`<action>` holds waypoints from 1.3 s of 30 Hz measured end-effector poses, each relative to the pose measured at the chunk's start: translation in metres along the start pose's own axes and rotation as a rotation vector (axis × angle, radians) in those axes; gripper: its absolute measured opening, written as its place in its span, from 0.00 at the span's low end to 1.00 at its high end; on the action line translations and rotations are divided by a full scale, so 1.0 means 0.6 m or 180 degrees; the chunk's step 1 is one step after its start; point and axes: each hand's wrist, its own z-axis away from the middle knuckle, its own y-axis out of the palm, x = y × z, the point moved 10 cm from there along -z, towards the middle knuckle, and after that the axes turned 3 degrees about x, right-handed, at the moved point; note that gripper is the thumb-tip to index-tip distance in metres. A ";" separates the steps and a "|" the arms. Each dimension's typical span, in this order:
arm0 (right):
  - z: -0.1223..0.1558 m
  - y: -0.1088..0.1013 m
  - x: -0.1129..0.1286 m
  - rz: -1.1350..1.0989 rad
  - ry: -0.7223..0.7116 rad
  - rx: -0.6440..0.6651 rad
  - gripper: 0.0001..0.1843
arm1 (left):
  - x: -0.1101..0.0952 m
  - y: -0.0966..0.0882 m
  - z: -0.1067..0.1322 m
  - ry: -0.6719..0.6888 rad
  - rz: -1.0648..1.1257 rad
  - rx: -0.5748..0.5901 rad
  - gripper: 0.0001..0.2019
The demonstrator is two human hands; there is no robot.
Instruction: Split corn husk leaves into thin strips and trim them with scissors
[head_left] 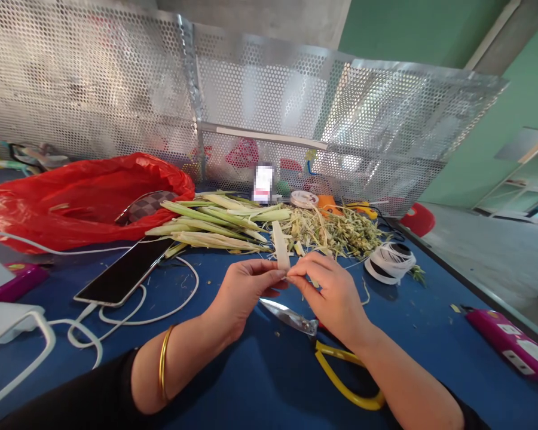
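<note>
Over the front of the blue table, my left hand [253, 286] pinches a pale, flat plant strip [280, 245] that stands upright from the fingers. My right hand [329, 289] is closed at the strip's lower end, its fingertips meeting those of my left hand. What exactly lies between the right fingertips is too small to make out. Yellow-handled scissors [341, 370] lie below my hands, partly covered by the right hand and forearm. Behind, long pale green stalks [219, 221] are heaped beside a pile of shredded plant scraps [341, 230].
A red plastic bag [72, 197] fills the back left, with a black-screened phone [125, 272] and white cables in front. To the right are a white roll [390, 263] and a magenta power strip [511, 343]. Perforated metal panels [269, 89] border the back.
</note>
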 end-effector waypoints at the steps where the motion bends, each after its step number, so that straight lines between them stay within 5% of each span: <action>1: 0.000 0.001 -0.003 -0.0021 0.0061 0.0007 0.06 | -0.002 0.001 0.000 0.0034 -0.0034 0.0004 0.07; 16: 0.004 0.001 -0.026 -0.0187 0.0494 0.0012 0.06 | -0.007 0.014 0.004 0.0114 -0.0224 0.0220 0.09; 20: 0.013 0.000 -0.060 -0.0492 0.1062 -0.0130 0.06 | -0.009 0.012 0.002 0.0213 -0.0246 0.0158 0.08; 24: 0.016 0.028 -0.079 -0.1140 0.1502 0.0225 0.05 | -0.019 0.010 0.002 0.0386 -0.0414 0.0076 0.08; 34: 0.021 0.025 -0.077 -0.1101 0.1616 0.0135 0.06 | -0.029 0.010 0.004 0.0520 -0.0715 0.0044 0.10; 39: 0.024 0.045 -0.078 -0.1691 0.1854 0.0325 0.07 | -0.027 0.005 0.003 0.0591 -0.0602 -0.0013 0.07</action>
